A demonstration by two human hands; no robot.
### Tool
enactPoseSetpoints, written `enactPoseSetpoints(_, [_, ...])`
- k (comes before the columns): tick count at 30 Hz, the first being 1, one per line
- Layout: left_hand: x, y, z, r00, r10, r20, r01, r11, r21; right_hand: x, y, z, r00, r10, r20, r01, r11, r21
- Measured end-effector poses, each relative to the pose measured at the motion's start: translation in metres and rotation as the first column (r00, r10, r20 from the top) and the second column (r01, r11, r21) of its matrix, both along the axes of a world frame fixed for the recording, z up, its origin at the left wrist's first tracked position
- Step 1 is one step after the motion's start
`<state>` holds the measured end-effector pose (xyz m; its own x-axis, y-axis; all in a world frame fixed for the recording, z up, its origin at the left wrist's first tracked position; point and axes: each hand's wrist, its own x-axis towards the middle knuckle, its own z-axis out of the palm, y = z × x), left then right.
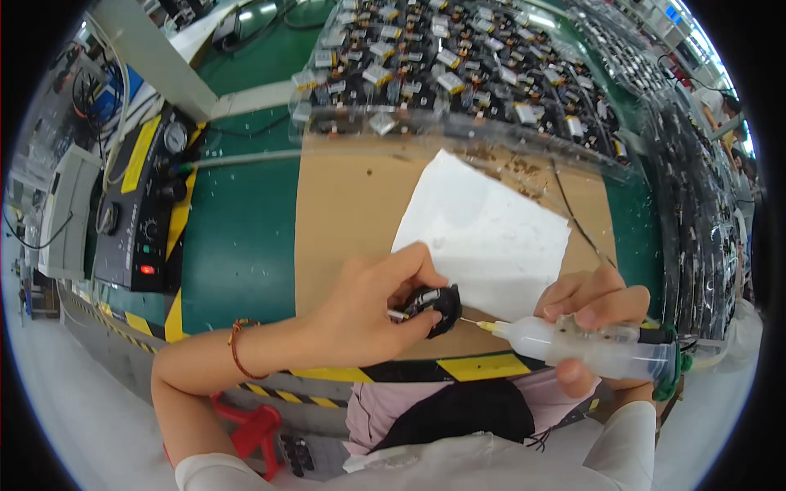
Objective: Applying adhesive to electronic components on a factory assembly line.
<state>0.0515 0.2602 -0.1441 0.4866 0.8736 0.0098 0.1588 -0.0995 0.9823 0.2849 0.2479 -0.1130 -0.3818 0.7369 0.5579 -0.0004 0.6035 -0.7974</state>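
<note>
Between the thumb and fingers of my left hand [368, 307] sits a small black rounded device part [444, 309], held up over the front of the workbench. My right hand [596, 304] wraps round a large clear dispensing syringe [606, 353] with a green cap at its back end. The syringe lies nearly level and its thin needle with a yellowish hub [489, 326] points left at the black part. The needle's tip is at or very close to the part's edge; whether it touches, I cannot tell. A white sheet of paper [483, 233] lies beyond both hands.
Brown board [344, 213] covers the green bench top. Clear trays [458, 74] full of small electronic assemblies stand at the back, more trays [696, 204] at the right. A black dispenser controller [139, 213] with a gauge is at the left. Yellow-black tape [483, 367] marks the front edge.
</note>
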Motion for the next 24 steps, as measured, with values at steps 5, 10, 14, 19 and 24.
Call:
enactPoseSetpoints(5, [-0.005,0.002,0.007,0.995,-0.069,-0.079,0.063,0.996,-0.07,-0.019,0.015,-0.012,0.975,0.215,-0.046,-0.199,0.951,0.238])
enactPoseSetpoints(10, [-0.002,0.001,0.006,0.993,-0.091,-0.069,0.085,0.992,-0.093,-0.016,0.007,-0.008,0.969,0.225,0.104,-0.241,0.954,0.177])
enactPoseSetpoints(14, [-0.001,-0.002,0.004,0.994,-0.084,-0.064,0.08,0.995,-0.056,-0.016,0.005,0.001,0.942,0.194,0.274,-0.255,0.944,0.209])
enactPoseSetpoints(19, [-0.004,0.0,0.006,0.994,-0.068,-0.081,0.064,0.997,-0.044,-0.019,0.008,-0.004,0.94,0.215,0.264,-0.254,0.96,0.12])
enactPoseSetpoints(24, [-0.003,0.004,0.007,0.994,-0.075,-0.076,0.073,0.997,-0.036,-0.019,0.009,-0.002,0.945,0.193,0.264,-0.232,0.965,0.125])
